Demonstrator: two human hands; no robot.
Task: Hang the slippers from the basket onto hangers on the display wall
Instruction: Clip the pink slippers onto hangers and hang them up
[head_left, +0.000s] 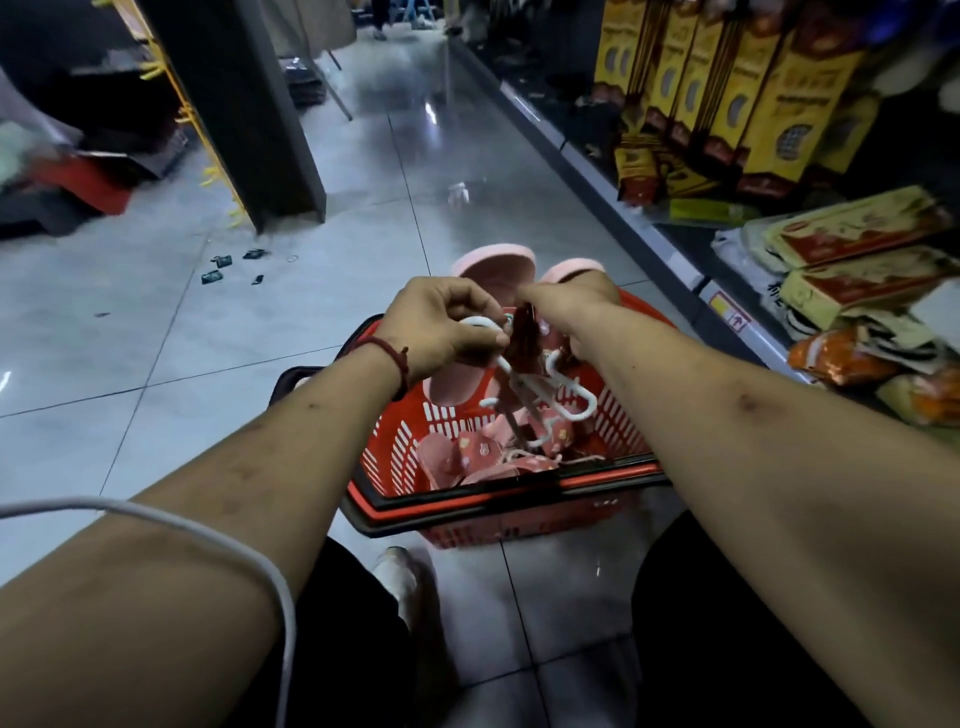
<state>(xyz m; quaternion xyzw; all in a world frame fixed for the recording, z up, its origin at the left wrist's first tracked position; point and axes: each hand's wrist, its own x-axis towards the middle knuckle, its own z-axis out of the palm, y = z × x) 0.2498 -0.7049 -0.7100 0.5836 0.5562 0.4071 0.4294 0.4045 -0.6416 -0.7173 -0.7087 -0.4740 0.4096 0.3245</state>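
A red plastic basket (395, 447) stands on the floor in front of me, with several pink slippers (462, 457) lying in it. Above it I hold a pair of pink slippers (498, 265), toes pointing away. My left hand (441, 325) pinches the hook of a white plastic hanger (571, 400) that dangles over the basket. My right hand (576, 304) grips the slippers, with a dark red tag (524, 340) between the two hands. How the hanger joins the slippers is hidden by my fingers.
A shelf (675, 244) with yellow boxes and packets runs along the right. A dark display stand with yellow hooks (218, 176) rises at the left. Small dark scraps (223, 267) lie on the grey tile floor. A white cable (208, 530) crosses my left forearm.
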